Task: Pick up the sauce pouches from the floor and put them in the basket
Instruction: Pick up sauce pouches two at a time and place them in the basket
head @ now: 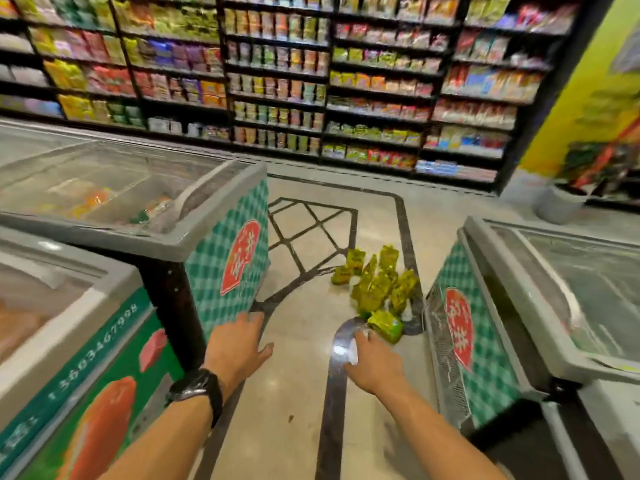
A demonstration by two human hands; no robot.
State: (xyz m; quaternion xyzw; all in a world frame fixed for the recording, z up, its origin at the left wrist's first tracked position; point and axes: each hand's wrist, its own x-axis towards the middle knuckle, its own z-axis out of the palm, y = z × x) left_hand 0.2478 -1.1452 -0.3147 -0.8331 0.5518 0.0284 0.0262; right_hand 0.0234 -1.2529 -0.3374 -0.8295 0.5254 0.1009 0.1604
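Two empty hands, reach step barely begun.
The sauce pouches (375, 287) lie heaped on the floor (304, 341) at one o'clock; the right hand (372, 363), fingers spread, hovers near the closest pouch (386, 325), while the left hand (239, 348) hangs open at eleven. Next comes closing on that pouch. No basket shows; blur hides the pouch count.

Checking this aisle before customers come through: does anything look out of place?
Yes. A heap of green-yellow sauce pouches lies scattered on the floor between two chest freezers, some upright, some tipped. The right hand reaches toward the nearest one; no basket is in view.
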